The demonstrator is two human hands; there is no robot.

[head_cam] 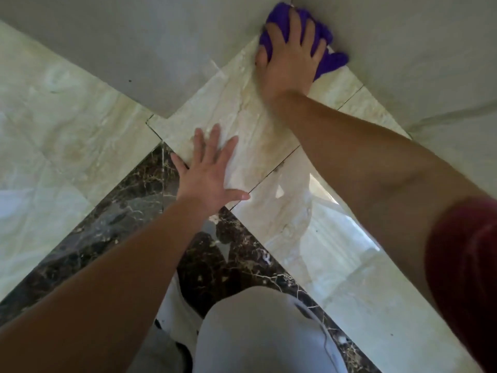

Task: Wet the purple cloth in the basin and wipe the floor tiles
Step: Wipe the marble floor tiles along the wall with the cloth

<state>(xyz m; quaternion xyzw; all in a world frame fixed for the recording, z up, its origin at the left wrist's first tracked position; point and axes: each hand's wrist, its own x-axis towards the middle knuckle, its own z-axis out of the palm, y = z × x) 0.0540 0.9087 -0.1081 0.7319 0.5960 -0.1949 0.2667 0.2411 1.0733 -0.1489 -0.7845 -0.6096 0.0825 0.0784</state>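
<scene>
The purple cloth (326,59) lies bunched on the floor in the far corner where two grey walls meet. My right hand (289,57) presses down on top of it, fingers spread over the fabric, arm stretched forward. My left hand (212,173) rests flat on a cream floor tile (242,125), fingers apart, holding nothing. The cream marble tiles look glossy, with a brownish smear near my right wrist. No basin is in view.
Grey walls (134,49) close the corner on the left and right (416,49). A band of dark brown marble tile (129,211) runs diagonally under my left arm. My knees in light grey trousers (255,332) are at the bottom of the view.
</scene>
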